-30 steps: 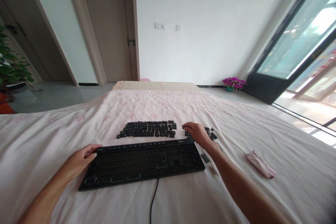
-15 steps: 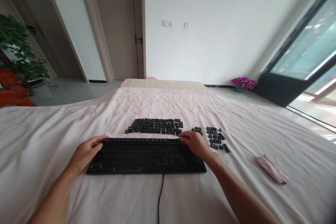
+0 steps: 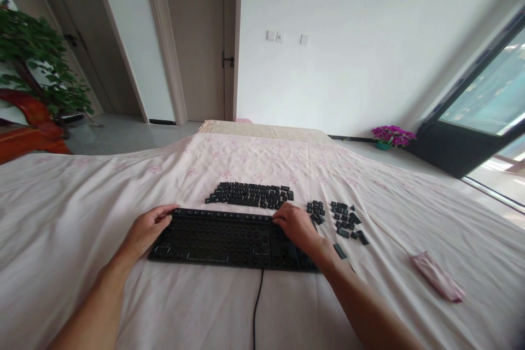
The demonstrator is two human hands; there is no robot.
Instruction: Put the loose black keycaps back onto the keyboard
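Note:
A black keyboard point(image 3: 221, 239) with its keycaps taken off lies on a pale pink sheet, its cable running toward me. My left hand point(image 3: 146, 231) rests on the keyboard's left end, fingers curled over the top left corner. My right hand point(image 3: 297, 226) lies over the keyboard's upper right part, fingers bent down at the back edge; whether they pinch anything is hidden. Just beyond the keyboard sits a laid-out block of loose black keycaps point(image 3: 250, 195). Two smaller groups of keycaps point(image 3: 344, 220) lie to the right of my right hand.
The pink floral sheet point(image 3: 74, 213) covers a wide bed. A small pink pouch point(image 3: 438, 276) lies at the right. A dark strip point(image 3: 339, 251) sits beside my right wrist. Behind are doors, a green plant point(image 3: 36, 65), a pot of purple flowers point(image 3: 391, 135) and a glass door.
My right hand came back from the small keycap groups onto the keyboard's upper right part. The view swung left and down. My left hand stayed on the left end.

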